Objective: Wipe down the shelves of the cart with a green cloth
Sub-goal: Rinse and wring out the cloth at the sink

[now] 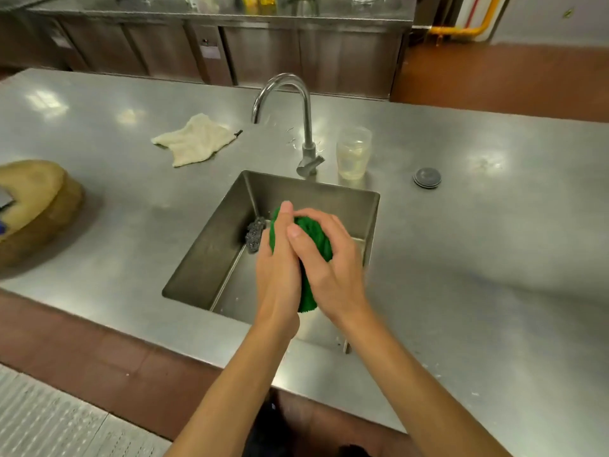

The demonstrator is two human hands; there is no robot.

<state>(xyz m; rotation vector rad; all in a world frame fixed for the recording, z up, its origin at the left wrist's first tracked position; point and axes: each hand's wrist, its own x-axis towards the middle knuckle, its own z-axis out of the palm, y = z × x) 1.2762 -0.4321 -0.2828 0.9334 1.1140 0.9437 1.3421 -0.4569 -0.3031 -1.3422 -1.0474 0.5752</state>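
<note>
Scene: A person stands at a steel counter (461, 258), both bare forearms reaching forward over the sink (211, 239).
Green cloth: The green cloth (314, 232) is bunched into a tight roll and held above the sink basin, clasped between the two hands, with its lower end showing below the palms.
Left hand: The left hand (278, 268) grips the roll from the left side. One finger lies stretched up along the cloth, and the rest are hidden behind it.
Right hand: The right hand (329, 268) wraps the roll from the right, fingers curled over its top. Its thumb crosses onto the left hand.
Arms: The wrists sit close together and the forearms spread apart toward the bottom edge of the view.
Sink: A steel scourer (255, 234) lies inside the basin against the left wall, just beside the hands.
Tap: The curved tap (298, 103) rises behind the sink.
Counter items: A clear plastic cup (352, 153) stands just right of the tap, a grey plug (427, 177) lies farther right, and a pale rag (194, 140) lies to the left.
Far left: A round wooden chopping block (33, 206) sits at the counter's edge.
</note>
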